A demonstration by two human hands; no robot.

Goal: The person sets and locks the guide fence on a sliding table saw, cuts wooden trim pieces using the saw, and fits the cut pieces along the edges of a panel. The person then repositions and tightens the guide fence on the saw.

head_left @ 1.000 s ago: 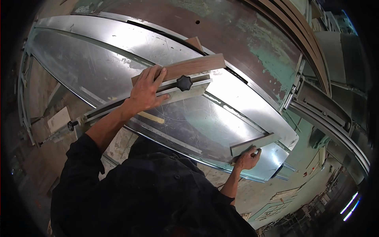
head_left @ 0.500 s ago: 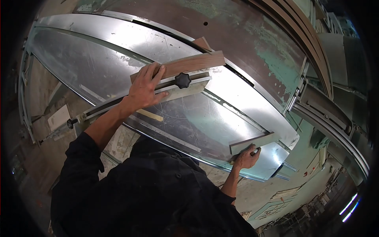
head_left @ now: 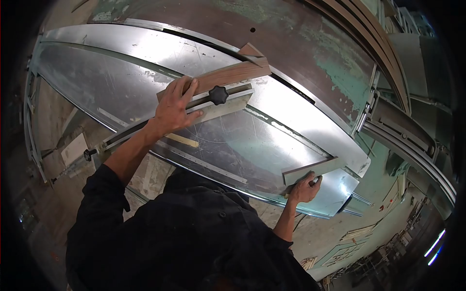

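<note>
My left hand is closed over a reddish-brown wooden strip and the metal fence beside it, with the thumb on the fence's near side. The strip lies along the fence, its far end at the dark slot in the metal table. A black star knob sits on the fence just right of the fingers. My right hand grips a grey flat bar standing across the table's right end. A dark rounded part shows between its thumb and fingers.
A small triangular wood piece lies beyond the slot, by the strip's end. A brown, green-stained surface extends behind it. Long curved brown boards are at upper right. A yellowish stick and a metal ruler strip lie near the front edge.
The wooden strip, fence and my left hand appear slightly farther left and up, with the strip's end close by the triangular piece. Both hands keep their hold.
</note>
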